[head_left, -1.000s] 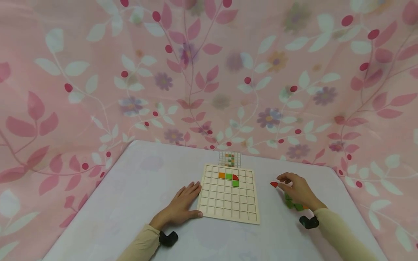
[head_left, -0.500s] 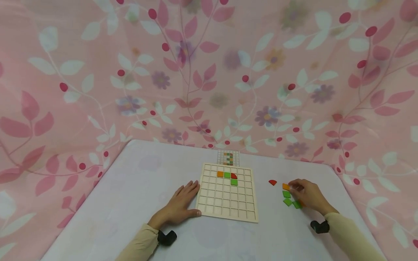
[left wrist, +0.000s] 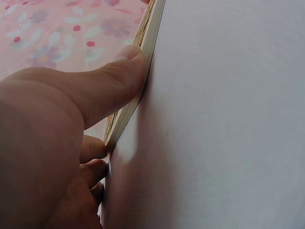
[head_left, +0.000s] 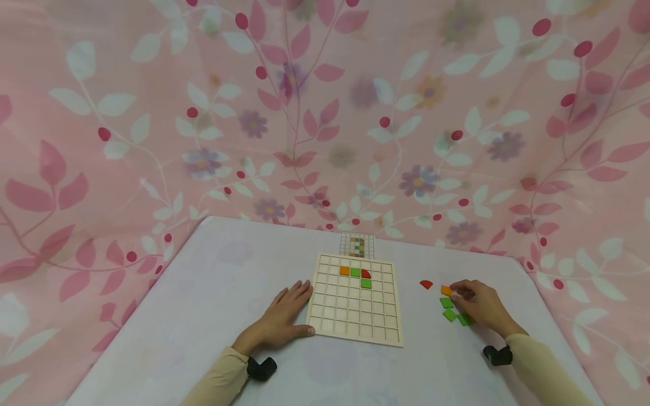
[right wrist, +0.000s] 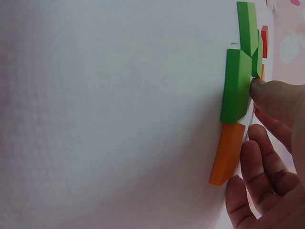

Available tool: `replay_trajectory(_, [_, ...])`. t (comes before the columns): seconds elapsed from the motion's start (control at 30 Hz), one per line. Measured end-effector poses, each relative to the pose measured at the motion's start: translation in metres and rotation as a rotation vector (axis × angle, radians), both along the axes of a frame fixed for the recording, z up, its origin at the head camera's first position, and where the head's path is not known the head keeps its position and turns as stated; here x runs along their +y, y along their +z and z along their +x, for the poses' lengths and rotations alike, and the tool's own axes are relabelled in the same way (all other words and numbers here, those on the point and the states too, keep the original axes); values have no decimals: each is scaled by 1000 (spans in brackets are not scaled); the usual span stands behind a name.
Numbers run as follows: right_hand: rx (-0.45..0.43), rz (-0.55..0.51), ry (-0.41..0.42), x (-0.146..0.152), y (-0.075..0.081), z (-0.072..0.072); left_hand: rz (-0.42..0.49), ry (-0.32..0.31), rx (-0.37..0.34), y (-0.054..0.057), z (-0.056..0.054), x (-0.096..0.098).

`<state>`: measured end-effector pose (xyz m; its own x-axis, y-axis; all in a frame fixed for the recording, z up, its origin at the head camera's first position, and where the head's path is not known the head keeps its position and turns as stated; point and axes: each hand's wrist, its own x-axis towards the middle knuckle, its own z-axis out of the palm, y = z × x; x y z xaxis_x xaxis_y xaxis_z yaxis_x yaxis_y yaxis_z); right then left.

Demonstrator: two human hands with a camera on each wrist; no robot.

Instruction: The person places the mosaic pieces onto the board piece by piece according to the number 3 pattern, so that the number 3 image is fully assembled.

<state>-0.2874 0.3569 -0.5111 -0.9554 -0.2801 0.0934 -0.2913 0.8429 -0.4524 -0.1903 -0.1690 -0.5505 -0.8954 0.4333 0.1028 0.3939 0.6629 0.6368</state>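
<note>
My left hand (head_left: 281, 318) lies spread at the left edge of the pale grid board (head_left: 335, 310), its thumb (left wrist: 119, 71) against the board's side in the left wrist view. On the board sit an orange tile (head_left: 345, 271), two green square tiles and a red quarter-round tile (head_left: 365, 273). To the board's right, my right hand (head_left: 479, 304) pinches the right side of a loose orange square tile (head_left: 446, 290) between thumb and fingers. Several green tiles (right wrist: 236, 86) lie just beside that hand, with another orange tile (right wrist: 228, 155) under its curled fingers.
A loose red quarter-round tile (head_left: 426, 284) rests on the white tabletop (head_left: 228, 254) between board and hand. Behind the board lies a small printed pattern card (head_left: 358, 245). A pink floral curtain (head_left: 335, 113) hangs at the table's back and sides.
My right hand has let go of the red quarter-round tile, which lies on the table, and has moved right to the orange tile. The left hand stays at the board.
</note>
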Motion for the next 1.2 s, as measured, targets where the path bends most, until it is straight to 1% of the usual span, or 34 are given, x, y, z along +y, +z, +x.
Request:
replay_trajectory(0.13, [8,7,4,-1,-3,-3,20,-8,3,0,-1,-1])
replay_trajectory(0.33, [13,81,3,-8,-11,-7,-23,4,-19,-3,-2,-1])
replay_trajectory(0.53, [80,162,51,-10,-12,-6,-22,1,-13,-1,-3,0])
replay_trajectory(0.63, [67,157,56,-11,-11,-6,-4,-1,-11,0,-3,0])
replay_trajectory(0.77, [42,125,53,-14,-9,-7,-6,1,-22,-1,-3,0])
replay_trajectory(0.97, [49,124,40,-16,-11,-9,-35,10,-36,-2,-1,0])
replay_trajectory(1.07, [58,116,38,-18,-11,-9,-41,10,-44,1,0,1])
replay_trajectory(1.2, [80,95,47,-26,-5,-7,-17,3,-37,4,0,1])
